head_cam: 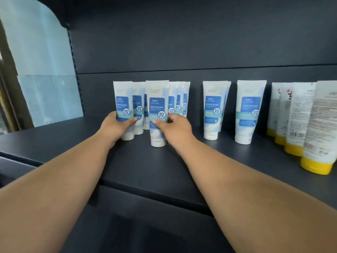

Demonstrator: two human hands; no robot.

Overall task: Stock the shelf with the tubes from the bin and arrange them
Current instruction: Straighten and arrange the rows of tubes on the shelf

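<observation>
Several white tubes with blue labels stand cap-down on the dark shelf (pixel 138 161). My left hand (pixel 114 126) grips the leftmost front tube (pixel 123 103), thumb across its lower label. My right hand (pixel 177 127) grips the front middle tube (pixel 157 106), which stands a little forward of the cluster behind it (pixel 177 99). Further right, two tubes (pixel 213 108) stand one behind the other, and a single tube (pixel 249 110) stands alone. The bin is not in view.
At the right end stand several white tubes with yellow caps (pixel 299 123), their back labels facing out. The shelf's back panel (pixel 182 42) rises behind all tubes. A pale blue wall (pixel 42 70) lies past the shelf's left upright.
</observation>
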